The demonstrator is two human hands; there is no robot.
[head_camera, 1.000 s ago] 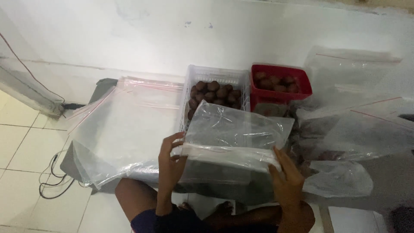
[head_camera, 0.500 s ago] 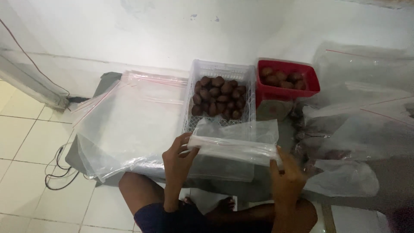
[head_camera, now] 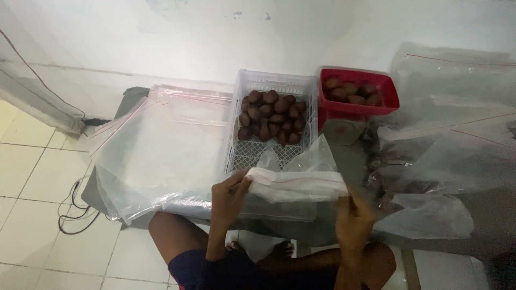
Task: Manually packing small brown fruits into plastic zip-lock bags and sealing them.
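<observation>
A clear plastic zip bag with a red seal line is stretched between both hands, bunched and partly folded. My left hand grips its left end and my right hand grips its right end. Just beyond the bag stands a white slotted crate holding several brown round fruits. To the crate's right a red basket with more of the brown fruits sits on a scale.
A stack of large clear zip bags lies at the left, more bags at the right, some over dark fruits. My bare legs are below. A black cable coils on the tiled floor; a white wall stands behind.
The bag has been folded down and bunched into a narrower strip between the hands, dropping lower so the crate's fruits are uncovered. Both hands kept their grip.
</observation>
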